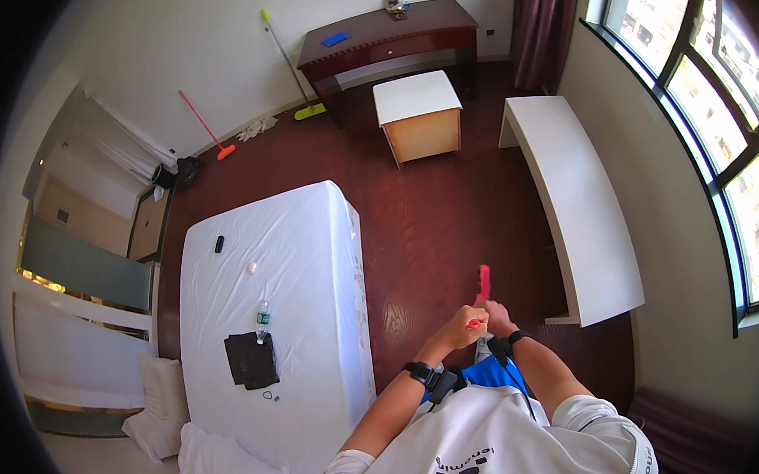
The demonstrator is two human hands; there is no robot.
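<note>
Both my hands are wrapped round the red handle of a broom (484, 276) in front of my body. My left hand (463, 327) is closed near the handle's top end, which pokes out of the fist. Just beyond it, to the right, my right hand (499, 319) grips lower on the handle; its fingers are partly hidden. The broom's narrow pinkish-red head shows past my hands, over the dark red wood floor (414, 235). Most of the handle is hidden by my hands.
To the left stands a bed with a white mattress (311, 240), carrying a bottle (263, 320) and a black cloth (242, 364). A white desk (579, 192) is at right, a white-topped cabinet (417, 98) ahead. A red broom (224, 152) and green mop (309, 112) lean on the far wall.
</note>
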